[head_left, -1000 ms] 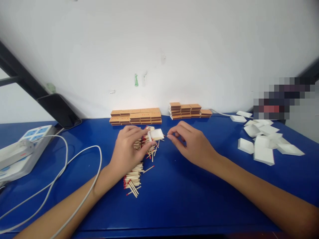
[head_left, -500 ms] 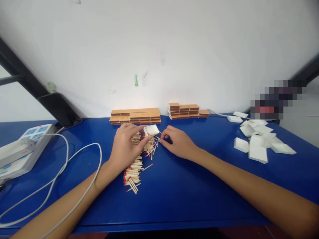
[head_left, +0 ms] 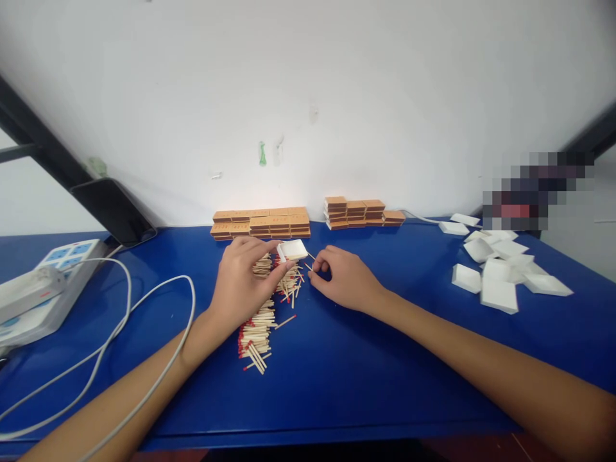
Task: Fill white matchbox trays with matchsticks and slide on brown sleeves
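Note:
My left hand (head_left: 243, 279) holds a small white matchbox tray (head_left: 293, 249) between thumb and fingers, just above a long pile of red-tipped matches (head_left: 262, 321) on the blue table (head_left: 337, 372). Close to the tray's right side, my right hand (head_left: 341, 277) rests on the table with its fingertips pinched together at the edge of the match pile; a match or two seems to lie at the fingertips, though I cannot make out what they hold.
Two stacks of orange matchboxes (head_left: 262, 224) (head_left: 362, 213) line the wall. Several empty white trays (head_left: 500, 273) lie at the right. A white power strip (head_left: 43, 289) with white cables (head_left: 139, 321) sits at the left, and a dark phone (head_left: 113, 212) leans on the wall.
My right hand has moved left and down to the match pile and pinched there. The left hand with the tray has shifted slightly left and away from me.

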Demonstrator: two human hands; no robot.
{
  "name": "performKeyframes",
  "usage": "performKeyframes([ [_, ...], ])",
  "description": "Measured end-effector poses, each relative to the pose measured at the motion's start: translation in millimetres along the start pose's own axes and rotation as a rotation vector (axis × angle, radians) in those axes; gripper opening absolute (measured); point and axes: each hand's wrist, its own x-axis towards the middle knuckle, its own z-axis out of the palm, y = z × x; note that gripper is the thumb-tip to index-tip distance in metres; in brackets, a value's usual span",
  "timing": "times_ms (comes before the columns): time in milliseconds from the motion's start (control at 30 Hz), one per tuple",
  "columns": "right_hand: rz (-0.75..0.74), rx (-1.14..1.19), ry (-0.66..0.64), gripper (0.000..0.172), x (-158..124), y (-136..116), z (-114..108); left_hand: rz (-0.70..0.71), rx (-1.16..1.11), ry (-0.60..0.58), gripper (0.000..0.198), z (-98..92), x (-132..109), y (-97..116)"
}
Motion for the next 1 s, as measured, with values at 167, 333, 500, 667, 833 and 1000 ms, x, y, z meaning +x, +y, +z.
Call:
performKeyframes([
  [167, 0.027, -0.048, -0.038, 0.008, 0, 7, -8, -0.004, -0.005, 0.009, 0.027, -0.4, 0, 0],
  [333, 0.016, -0.099, -0.129, 0.017, -8, 16, -18, -0.011, -0.021, -0.003, 0.029, 1.2, -2, 1],
  [500, -0.015, -0.104, -0.120, 0.015, -11, 25, -36, -0.008, -0.023, -0.007, 0.029, -0.6, 0, 0],
  [667, -0.271, 0.078, 0.130, 0.016, -6, 10, -43, 0.054, 0.011, 0.009, 0.035, -1.9, -4, 0],
  [833, -0.386, 0.002, 0.130, 0.015, -13, -4, -33, 0.087, -0.110, -0.061, 0.036, 8.2, -14, -1],
  [1000, -0.405, -0.070, 0.111, 0.017, -17, 0, -27, 0.114, -0.151, -0.129, 0.039, 10.8, -17, 3],
])
